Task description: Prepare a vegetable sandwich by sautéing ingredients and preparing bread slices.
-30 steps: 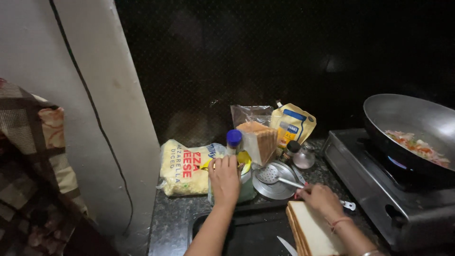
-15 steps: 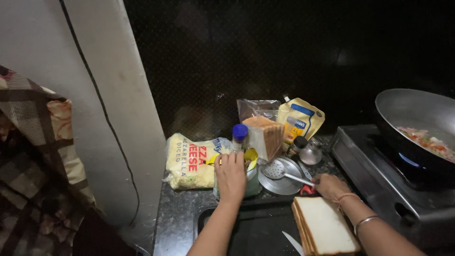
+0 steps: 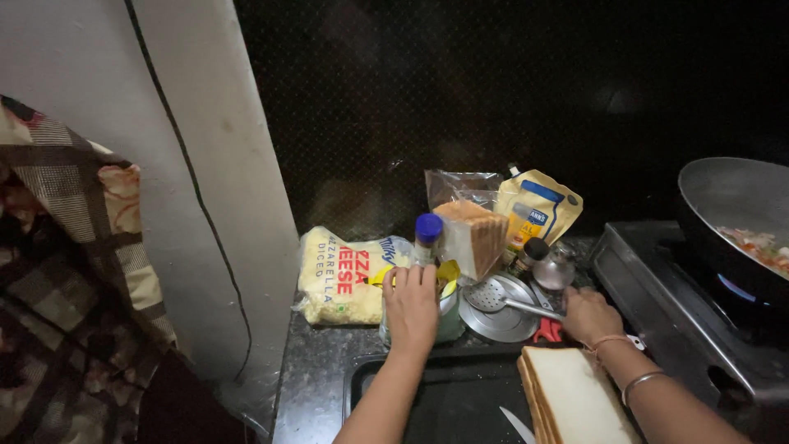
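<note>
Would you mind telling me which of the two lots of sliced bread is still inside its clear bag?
The bread at the back, standing beside the yellow pouch. The other stack lies bare on the dark tray, near the right hand.

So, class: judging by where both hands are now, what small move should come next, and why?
Probably lift the jar: the left hand already rests on top of it. The right hand sits by the slotted spoon, beside the bread slices.
</note>
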